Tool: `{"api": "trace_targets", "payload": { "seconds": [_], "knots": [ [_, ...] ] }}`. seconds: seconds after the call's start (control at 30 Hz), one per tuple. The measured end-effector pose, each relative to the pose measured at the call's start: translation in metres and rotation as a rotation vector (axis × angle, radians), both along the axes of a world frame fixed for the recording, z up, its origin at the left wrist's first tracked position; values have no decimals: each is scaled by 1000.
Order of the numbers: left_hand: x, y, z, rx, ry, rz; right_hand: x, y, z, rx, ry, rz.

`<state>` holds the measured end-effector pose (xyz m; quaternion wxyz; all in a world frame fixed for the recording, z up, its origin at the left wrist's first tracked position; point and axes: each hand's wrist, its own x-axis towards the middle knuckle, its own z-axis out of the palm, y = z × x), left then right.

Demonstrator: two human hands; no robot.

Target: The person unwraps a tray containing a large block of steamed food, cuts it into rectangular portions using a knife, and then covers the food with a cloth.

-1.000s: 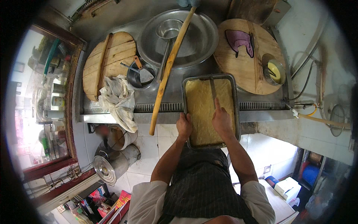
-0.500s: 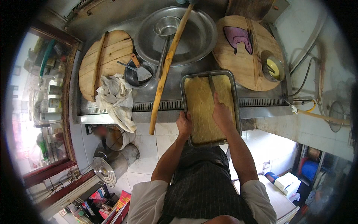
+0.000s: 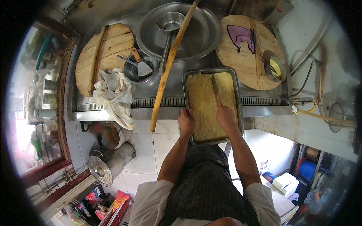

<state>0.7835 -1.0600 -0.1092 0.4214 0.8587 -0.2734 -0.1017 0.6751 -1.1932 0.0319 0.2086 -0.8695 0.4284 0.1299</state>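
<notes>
A rectangular metal tray (image 3: pixel 236 98) filled with a flat yellow slab (image 3: pixel 203 109) rests half on the steel counter, its near end over the edge. My left hand (image 3: pixel 186 121) grips the tray's left rim near the front. My right hand (image 3: pixel 225 116) lies on the slab and holds a knife (image 3: pixel 215 87) whose blade points away from me, set into the yellow slab along a lengthwise line.
A long wooden stick (image 3: pixel 170 64) leans across a big round steel pan (image 3: pixel 196 37) with a ladle cup (image 3: pixel 169 22). Two round wooden lids (image 3: pixel 105 49) (image 3: pixel 249 56), a crumpled cloth (image 3: pixel 113 96), a small bowl with a scraper (image 3: pixel 141 67), and a small bowl of yellow liquid (image 3: pixel 275 67) stand nearby. Metal pots (image 3: pixel 107 162) stand on the tiled floor.
The view has shifted slightly. My right hand with the knife has drawn a little toward me along the slab; the left hand stays on the tray's rim.
</notes>
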Motion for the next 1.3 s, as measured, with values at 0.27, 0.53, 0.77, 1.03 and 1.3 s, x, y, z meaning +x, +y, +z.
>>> {"api": "trace_targets", "payload": {
  "seconds": [0.27,0.53,0.77,1.03,1.3],
  "knots": [
    [2,1,-1,47,74,-15,-31,32,-7,63,70,-24],
    [5,-1,5,-9,27,-52,-71,77,-5,86,64,-105],
    [8,-2,-1,17,25,-63,-91,111,1,198,101,-173],
    [8,-2,-2,-39,-24,-79,-105,143,18,268,200,-213],
    [11,-1,4,-30,78,-69,-108,150,52,410,270,-186]
  ]
}}
